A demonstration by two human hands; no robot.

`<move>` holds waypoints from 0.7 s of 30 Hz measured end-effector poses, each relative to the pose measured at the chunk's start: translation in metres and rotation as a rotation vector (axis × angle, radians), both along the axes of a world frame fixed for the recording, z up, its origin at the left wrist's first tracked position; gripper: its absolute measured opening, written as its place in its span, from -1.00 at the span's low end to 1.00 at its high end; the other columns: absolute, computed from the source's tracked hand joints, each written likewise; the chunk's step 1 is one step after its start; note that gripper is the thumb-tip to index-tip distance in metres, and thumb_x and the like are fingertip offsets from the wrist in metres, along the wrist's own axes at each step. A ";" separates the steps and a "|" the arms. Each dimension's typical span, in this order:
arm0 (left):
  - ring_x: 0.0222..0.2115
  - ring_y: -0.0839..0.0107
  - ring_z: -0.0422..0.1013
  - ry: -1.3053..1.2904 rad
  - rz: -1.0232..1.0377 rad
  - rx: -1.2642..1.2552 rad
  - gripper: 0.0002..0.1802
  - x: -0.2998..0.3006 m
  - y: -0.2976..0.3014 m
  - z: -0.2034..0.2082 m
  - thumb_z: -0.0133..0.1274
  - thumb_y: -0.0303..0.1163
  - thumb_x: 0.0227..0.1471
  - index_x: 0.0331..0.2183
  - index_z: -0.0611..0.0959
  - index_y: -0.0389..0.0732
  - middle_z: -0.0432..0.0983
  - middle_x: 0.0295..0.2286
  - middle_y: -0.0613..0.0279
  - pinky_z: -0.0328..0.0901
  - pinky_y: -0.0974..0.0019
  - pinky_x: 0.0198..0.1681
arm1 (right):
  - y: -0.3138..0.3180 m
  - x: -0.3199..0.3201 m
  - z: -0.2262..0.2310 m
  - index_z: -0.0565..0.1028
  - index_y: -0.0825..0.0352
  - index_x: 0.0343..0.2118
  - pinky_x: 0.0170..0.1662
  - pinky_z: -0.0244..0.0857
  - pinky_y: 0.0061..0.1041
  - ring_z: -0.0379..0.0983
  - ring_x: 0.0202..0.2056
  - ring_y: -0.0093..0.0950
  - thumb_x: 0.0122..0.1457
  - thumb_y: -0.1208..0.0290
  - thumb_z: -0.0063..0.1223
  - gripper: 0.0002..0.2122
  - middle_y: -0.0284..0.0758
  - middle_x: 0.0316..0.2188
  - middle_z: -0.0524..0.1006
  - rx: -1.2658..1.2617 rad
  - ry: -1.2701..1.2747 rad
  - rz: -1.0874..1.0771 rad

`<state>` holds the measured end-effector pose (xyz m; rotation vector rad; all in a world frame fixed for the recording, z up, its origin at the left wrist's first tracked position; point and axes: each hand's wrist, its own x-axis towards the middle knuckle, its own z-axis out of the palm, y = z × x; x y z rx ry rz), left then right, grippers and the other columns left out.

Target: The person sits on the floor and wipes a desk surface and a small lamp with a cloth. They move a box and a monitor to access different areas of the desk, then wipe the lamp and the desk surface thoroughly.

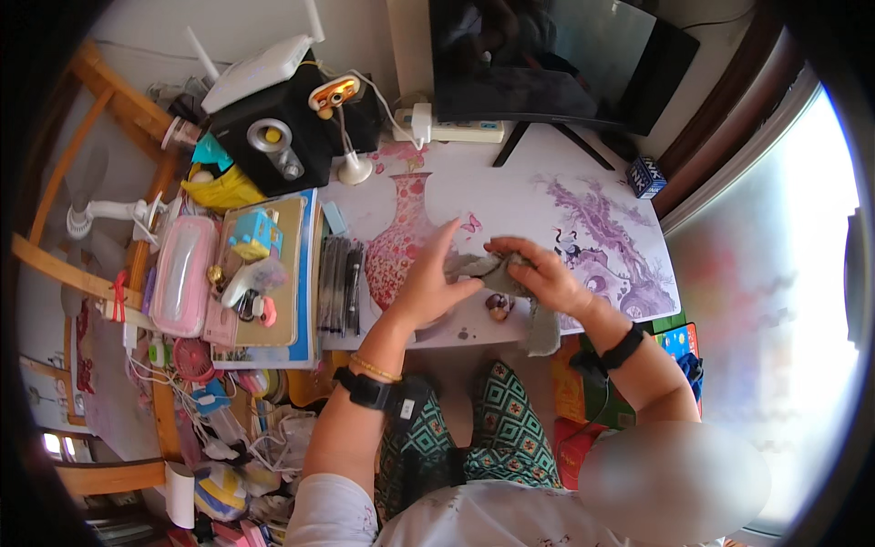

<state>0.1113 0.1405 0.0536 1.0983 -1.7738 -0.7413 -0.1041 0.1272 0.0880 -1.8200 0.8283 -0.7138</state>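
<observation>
My right hand (550,278) is closed on a grey-green cloth (493,273), holding it over the front part of the desk. One end of the cloth (544,330) hangs down past the desk's front edge. My left hand (428,283) is open, its thumb and fingers spread apart, at the cloth's left side. Whether its thumb touches the cloth I cannot tell. On the desk just below the cloth sits a small brown and whitish ornament-like object (499,306), too small to name surely. The desk mat (510,182) is printed with a red vase, a purple tree and cranes.
A monitor (556,64) stands at the back. Left of it are a black speaker (273,146), a white router (260,73) and a small lamp-like stand (355,170). Several pens (341,287) lie beside stacked books (296,319) and a pink case (185,276). A window (775,246) is on the right.
</observation>
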 end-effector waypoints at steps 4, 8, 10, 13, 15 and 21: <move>-0.37 0.33 0.42 0.252 -0.046 0.276 -0.58 -0.004 -0.003 -0.001 0.10 -0.35 -0.11 -0.16 0.45 -0.29 0.48 -0.39 0.10 0.27 0.34 -0.29 | -0.012 0.013 0.040 0.29 0.41 -0.01 0.05 0.11 -0.55 0.28 -0.04 -0.50 0.13 0.58 -0.24 -0.67 -0.28 -0.05 0.38 -0.100 -0.098 -0.047; -0.56 0.30 0.41 0.218 0.159 0.284 -0.69 -0.017 -0.013 0.001 0.00 -0.23 -0.02 -0.39 0.55 -0.33 0.47 -0.61 0.10 0.25 0.27 -0.46 | -0.043 0.005 0.025 0.34 0.41 -0.07 -0.05 0.17 -0.62 0.32 -0.14 -0.57 0.18 0.54 -0.26 -0.74 -0.31 -0.17 0.45 -0.063 -0.227 -0.365; -0.58 0.36 0.39 0.303 0.268 0.159 -0.73 -0.027 -0.020 -0.008 -0.01 -0.28 0.00 -0.34 0.56 -0.31 0.47 -0.61 0.11 0.26 0.30 -0.48 | -0.056 -0.007 0.002 0.35 0.40 -0.09 -0.10 0.19 -0.64 0.32 -0.19 -0.60 0.19 0.51 -0.25 -0.75 -0.33 -0.20 0.44 -0.211 -0.084 -0.486; -0.55 0.44 0.39 0.574 0.285 0.138 -0.74 -0.032 -0.020 -0.017 0.01 -0.34 -0.01 -0.29 0.56 -0.30 0.48 -0.59 0.14 0.26 0.36 -0.46 | -0.055 -0.008 -0.019 0.39 0.37 -0.13 -0.23 0.21 -0.67 0.31 -0.29 -0.64 0.17 0.42 -0.15 -0.76 -0.40 -0.28 0.45 -0.275 0.039 -0.672; -0.41 0.52 0.39 0.703 0.215 0.226 -0.73 -0.029 -0.015 -0.013 -0.01 -0.39 0.02 -0.20 0.53 -0.29 0.50 -0.43 0.21 0.27 0.45 -0.32 | -0.048 -0.002 -0.021 0.38 0.33 -0.11 -0.25 0.22 -0.66 0.32 -0.31 -0.64 0.18 0.34 -0.14 -0.74 -0.40 -0.28 0.44 -0.037 0.099 -0.662; -0.26 0.56 0.36 1.052 -0.165 0.422 -0.72 -0.022 0.007 0.022 -0.09 -0.41 0.08 -0.16 0.50 -0.31 0.46 -0.26 0.27 0.25 0.48 -0.18 | -0.036 0.022 -0.026 0.23 0.32 0.02 0.03 0.16 -0.36 0.27 -0.02 -0.41 0.20 -0.02 -0.32 -0.50 -0.25 -0.06 0.35 0.700 -0.629 -0.199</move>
